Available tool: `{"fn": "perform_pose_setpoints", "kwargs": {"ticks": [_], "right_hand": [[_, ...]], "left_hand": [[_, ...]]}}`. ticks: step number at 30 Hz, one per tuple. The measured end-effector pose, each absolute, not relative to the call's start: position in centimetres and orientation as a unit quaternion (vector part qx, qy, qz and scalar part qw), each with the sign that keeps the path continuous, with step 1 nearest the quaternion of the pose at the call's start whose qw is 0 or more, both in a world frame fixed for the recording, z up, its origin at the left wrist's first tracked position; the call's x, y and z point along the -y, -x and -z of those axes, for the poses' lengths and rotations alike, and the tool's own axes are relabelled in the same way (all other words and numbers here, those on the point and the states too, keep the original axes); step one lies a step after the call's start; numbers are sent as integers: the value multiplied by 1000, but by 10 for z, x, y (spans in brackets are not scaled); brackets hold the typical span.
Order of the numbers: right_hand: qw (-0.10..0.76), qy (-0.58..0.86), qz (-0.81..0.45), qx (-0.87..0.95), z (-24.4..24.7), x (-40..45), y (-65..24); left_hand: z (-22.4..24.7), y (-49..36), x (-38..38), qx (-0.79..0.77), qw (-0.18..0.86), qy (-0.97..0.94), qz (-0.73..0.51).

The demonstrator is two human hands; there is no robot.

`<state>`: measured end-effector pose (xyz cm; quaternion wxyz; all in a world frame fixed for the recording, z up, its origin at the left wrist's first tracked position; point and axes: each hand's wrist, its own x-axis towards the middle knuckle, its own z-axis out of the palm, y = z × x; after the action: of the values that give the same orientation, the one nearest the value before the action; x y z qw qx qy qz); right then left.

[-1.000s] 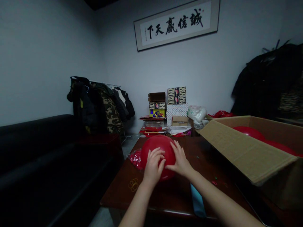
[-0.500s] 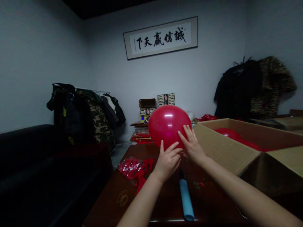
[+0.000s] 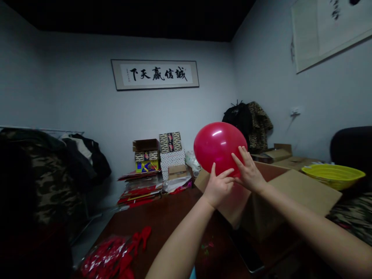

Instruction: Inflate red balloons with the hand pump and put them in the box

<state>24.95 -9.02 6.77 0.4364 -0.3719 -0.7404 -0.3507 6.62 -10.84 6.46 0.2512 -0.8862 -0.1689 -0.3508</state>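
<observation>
An inflated red balloon is held up in front of me between both hands. My left hand presses its lower side with the fingers spread. Against its lower right side rests my right hand, fingers bent around it. The fingertips of the two hands come close together beneath the balloon, where its neck is hidden. Behind it stands an open cardboard box. On the dark table at the lower left lie uninflated red balloons in a clear bag, with some loose beside it.
A dark phone-like object lies near the box. Small coloured bits are on the table. Stacked red packets and boxes stand at the back. A yellow basket is at the right; clothes hang at the left.
The view has turned right, bringing the yellow basket into sight. My hands and the balloon have swung right with it, now in front of the box. The blue tube has nearly left the view.
</observation>
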Motion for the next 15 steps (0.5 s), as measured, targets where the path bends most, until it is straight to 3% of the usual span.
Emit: {"fn": "perform_pose_setpoints", "kwargs": {"ticks": [15], "right_hand": [[363,439,348,745,-26,53,-363]], "left_hand": [[-17,-189,46,157,182,892,382]]}}
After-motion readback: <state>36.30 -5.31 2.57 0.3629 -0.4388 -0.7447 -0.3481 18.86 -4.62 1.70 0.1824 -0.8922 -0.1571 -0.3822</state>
